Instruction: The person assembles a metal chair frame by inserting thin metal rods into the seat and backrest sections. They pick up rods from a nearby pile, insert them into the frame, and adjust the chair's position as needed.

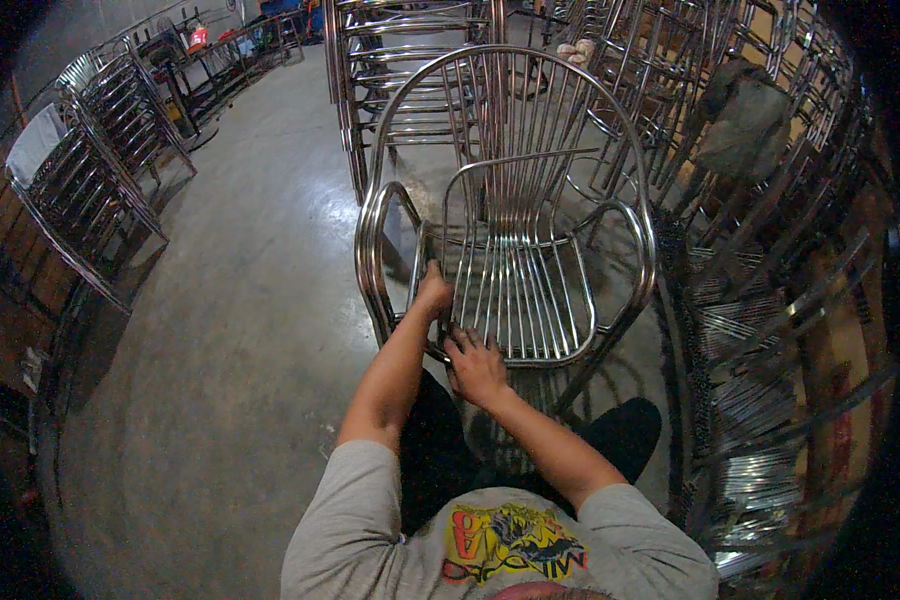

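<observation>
A shiny metal tube chair [530,352] stands in front of me, with a tall arched back, looped armrests and a slatted seat. A loose-looking bent metal tube [510,160] rises along the seat's left side and curves right across the backrest. My left hand [433,292] is closed round its upright part, inside the left armrest; the fingertips are partly hidden. Nearer me, my right hand [478,370] lies on the seat's front left corner, fingers apart, close to the tube's lower end.
A tall stack of metal chair frames [415,100] stands just behind the chair. More stacked chairs [80,190] are at the left. On the right are piled metal frames [760,360] and a dark cloth [745,125]. Concrete floor [240,300] lies between.
</observation>
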The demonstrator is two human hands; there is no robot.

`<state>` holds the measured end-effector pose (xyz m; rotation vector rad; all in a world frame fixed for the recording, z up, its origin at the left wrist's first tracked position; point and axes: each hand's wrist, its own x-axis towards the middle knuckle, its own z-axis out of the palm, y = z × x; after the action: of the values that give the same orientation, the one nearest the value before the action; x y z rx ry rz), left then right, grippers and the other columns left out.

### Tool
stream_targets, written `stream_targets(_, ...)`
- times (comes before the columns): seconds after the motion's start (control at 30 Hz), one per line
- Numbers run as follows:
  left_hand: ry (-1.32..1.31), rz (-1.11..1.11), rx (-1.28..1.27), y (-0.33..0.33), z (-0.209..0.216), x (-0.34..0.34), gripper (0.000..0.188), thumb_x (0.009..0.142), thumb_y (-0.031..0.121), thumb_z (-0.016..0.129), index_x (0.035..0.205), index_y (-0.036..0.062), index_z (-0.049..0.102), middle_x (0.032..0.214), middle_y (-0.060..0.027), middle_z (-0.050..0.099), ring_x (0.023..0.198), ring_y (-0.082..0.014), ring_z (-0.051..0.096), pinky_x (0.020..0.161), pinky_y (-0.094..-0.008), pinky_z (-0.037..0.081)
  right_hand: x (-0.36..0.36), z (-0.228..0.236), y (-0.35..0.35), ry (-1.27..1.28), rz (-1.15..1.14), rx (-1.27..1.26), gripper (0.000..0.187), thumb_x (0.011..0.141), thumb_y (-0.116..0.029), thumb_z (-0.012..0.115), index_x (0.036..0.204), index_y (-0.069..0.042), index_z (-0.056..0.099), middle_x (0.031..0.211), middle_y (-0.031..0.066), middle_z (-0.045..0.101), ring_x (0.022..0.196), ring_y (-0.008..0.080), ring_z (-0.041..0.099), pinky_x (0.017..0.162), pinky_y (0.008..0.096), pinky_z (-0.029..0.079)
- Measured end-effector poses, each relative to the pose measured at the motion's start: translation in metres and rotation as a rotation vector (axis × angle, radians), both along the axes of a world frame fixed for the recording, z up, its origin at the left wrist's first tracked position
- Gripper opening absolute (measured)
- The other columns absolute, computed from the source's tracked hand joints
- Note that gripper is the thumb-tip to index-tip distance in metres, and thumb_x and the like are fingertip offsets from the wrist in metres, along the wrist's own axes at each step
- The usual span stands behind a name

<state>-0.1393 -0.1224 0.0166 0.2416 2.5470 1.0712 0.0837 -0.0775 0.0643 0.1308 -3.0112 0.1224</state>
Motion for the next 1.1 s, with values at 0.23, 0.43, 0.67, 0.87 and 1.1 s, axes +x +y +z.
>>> stream_targets(0.23, 0.564, 0.045, 0.394, -0.026, 0.070, 0.029, 0.042, 0.095, 0.013, 0.046, 0.136, 0.0082, 0.036, 0.091, -0.0224, 0.065, 0.084, -0.0402, 0.065, 0.076, -0.0478, 0.049, 0.002, 0.007, -0.001, -0.029, 0.016, -0.053, 0.067, 0.079, -0.030, 0.068, 0.139, -0.013, 0.042, 0.143, 0.0169, 0.041, 0.136, 0.0352, 0.035, 0.108, 0.0588, 0.029)
stream_targets(0.43, 0.881, 0.153, 0.573, -0.054, 0.138, 0.062, 0.050, 0.095, 0.010, 0.049, 0.143, 0.0094, 0.035, 0.102, -0.0256, 0.064, 0.084, -0.0395, 0.066, 0.073, -0.0452, 0.050, -0.008, 0.165, 0.087, 0.854, 0.073, -0.050, 0.090, 0.080, -0.039, 0.068, 0.152, -0.014, 0.020, 0.156, 0.0259, 0.008, 0.143, 0.0454, 0.012, 0.117, 0.0546, 0.011)
stream_targets(0.67, 1.336, 0.108, 0.672, -0.086, 0.167, 0.073, 0.048, 0.090, 0.003, 0.054, 0.138, 0.0006, 0.047, 0.100, -0.0205, 0.064, 0.073, -0.0353, 0.062, 0.064, -0.0420, 0.050, 0.014, 0.327, 0.233, 1.162, -0.313, 0.410, 0.080, 0.082, -0.035, 0.070, 0.149, -0.018, 0.029, 0.141, 0.0242, 0.042, 0.132, 0.0422, 0.038, 0.103, 0.0522, 0.035)
stream_targets(0.87, 1.431, 0.484, 0.092, -0.110, 0.180, 0.073, 0.052, 0.088, 0.019, 0.063, 0.137, 0.0067, 0.050, 0.110, -0.0136, 0.055, 0.111, -0.0297, 0.048, 0.100, -0.0463, 0.030, 0.065, 0.257, 0.292, 0.711, -0.249, 0.297, 0.035, 0.086, -0.012, 0.059, 0.120, -0.006, 0.060, 0.084, 0.0185, 0.064, 0.073, 0.0384, 0.062, 0.062, 0.0432, 0.048)
stream_targets(1.1, 1.267, 0.448, 0.392, -0.086, 0.164, 0.064, 0.051, 0.089, 0.024, 0.061, 0.135, 0.0056, 0.048, 0.132, -0.0209, 0.038, 0.126, -0.0356, 0.034, 0.107, -0.0475, 0.026, 0.111, 0.028, 0.158, -0.012, -0.456, -0.764, 0.040, 0.097, -0.037, 0.047, 0.103, -0.001, 0.063, 0.094, 0.0159, 0.064, 0.093, 0.0304, 0.060, 0.083, 0.0426, 0.045)
